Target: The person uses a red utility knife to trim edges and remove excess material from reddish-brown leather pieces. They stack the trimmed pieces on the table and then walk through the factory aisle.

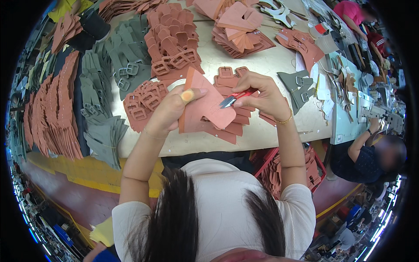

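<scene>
My left hand (171, 109) grips a salmon-coloured leather piece (204, 97) with an orange edge strip, its thumb on top. A tan covering is wrapped round that thumb. The piece is tilted in front of me and shows rows of small stitch holes or stitches. In my right hand (264, 92) is a pair of red-handled thread snips (228, 101). Their blades lie at the face of the leather, close to the stitching. Behind and below is a pile of salmon straps with covered buckles (225, 73), partly hidden by the held piece and my right hand.
Left of me are salmon buckle straps (139, 112), green straps (94, 78) and stitched salmon pieces (56, 109). More salmon stacks (238, 26) stand at the back. Green buckled pieces (297, 89) lie right. A red crate (322, 170) of salmon pieces is below the table edge. Other people work nearby.
</scene>
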Tool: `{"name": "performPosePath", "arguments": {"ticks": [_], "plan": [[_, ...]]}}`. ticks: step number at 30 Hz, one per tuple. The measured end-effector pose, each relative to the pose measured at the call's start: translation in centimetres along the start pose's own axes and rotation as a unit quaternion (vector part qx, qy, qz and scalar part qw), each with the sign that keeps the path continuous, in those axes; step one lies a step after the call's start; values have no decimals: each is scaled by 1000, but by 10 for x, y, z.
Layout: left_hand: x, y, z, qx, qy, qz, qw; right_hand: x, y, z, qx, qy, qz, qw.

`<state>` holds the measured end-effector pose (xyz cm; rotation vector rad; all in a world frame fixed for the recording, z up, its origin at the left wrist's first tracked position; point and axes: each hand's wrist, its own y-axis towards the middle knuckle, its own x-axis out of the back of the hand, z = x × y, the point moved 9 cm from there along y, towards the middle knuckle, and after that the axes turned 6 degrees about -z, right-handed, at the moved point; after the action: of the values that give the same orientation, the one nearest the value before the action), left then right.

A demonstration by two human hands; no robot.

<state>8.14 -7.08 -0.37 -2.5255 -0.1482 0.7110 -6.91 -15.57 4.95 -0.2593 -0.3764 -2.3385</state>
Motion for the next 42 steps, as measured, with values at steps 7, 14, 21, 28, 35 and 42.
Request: {"name": "performPosePath", "arguments": {"ticks": [7,14,21,28,35,42], "plan": [[16,1,0,-76,61,-60,993,0,-4,3,21,-116,29,993],[1,11,16,39,-15,30,999,-3,3,2,18,-88,-9,996],[10,18,37,98,-194,8,976,-1,-13,-39,-108,37,-48,992],[13,27,36,41,-290,21,956,-40,-39,-61,-218,218,-60,950],[3,22,40,54,-337,48,939,-35,-43,-57,-202,206,-128,949],[-8,15,33,25,-314,74,946,-43,-42,-53,-254,189,-126,940]]}}
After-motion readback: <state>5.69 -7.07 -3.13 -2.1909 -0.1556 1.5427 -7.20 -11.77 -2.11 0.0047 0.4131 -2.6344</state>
